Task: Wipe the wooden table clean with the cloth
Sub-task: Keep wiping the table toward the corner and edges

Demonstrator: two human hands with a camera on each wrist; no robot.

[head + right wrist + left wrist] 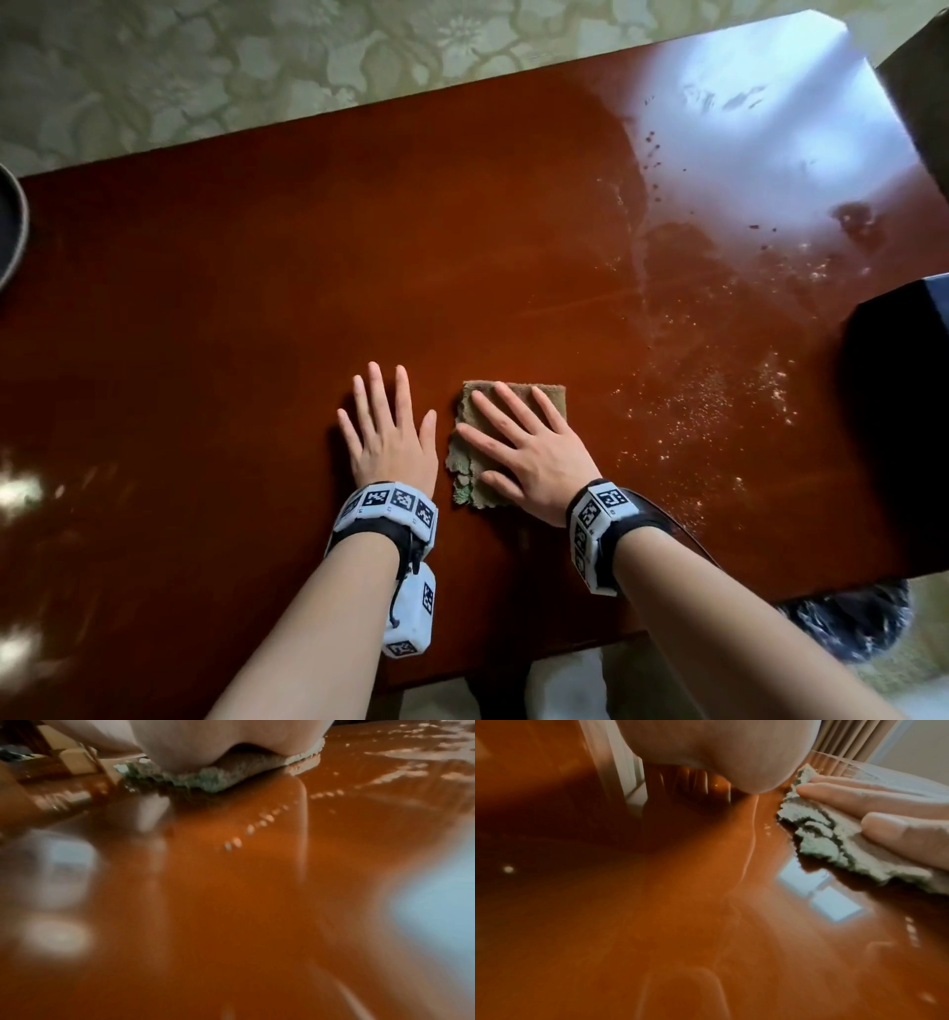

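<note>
A glossy reddish-brown wooden table [257, 288] fills the head view. A folded greenish-tan cloth [552, 398] lies on it near the middle front. My right hand [518, 442] lies flat on the cloth with fingers spread and straight, pressing it down. In the left wrist view the cloth [834, 841] shows under the right hand's fingers [859, 789]. In the right wrist view the palm sits on the cloth [205, 778]. My left hand [387, 426] rests flat on the bare wood just left of the cloth, fingers spread. Pale crumbs and dust [719, 406] are scattered over the table's right part.
Dark specks and a smear [855, 218] lie at the far right in the window glare. A dark box-like object [904, 411] stands at the right edge. A round dark rim [10, 226] shows at the left edge. A patterned carpet [205, 67] lies beyond the table.
</note>
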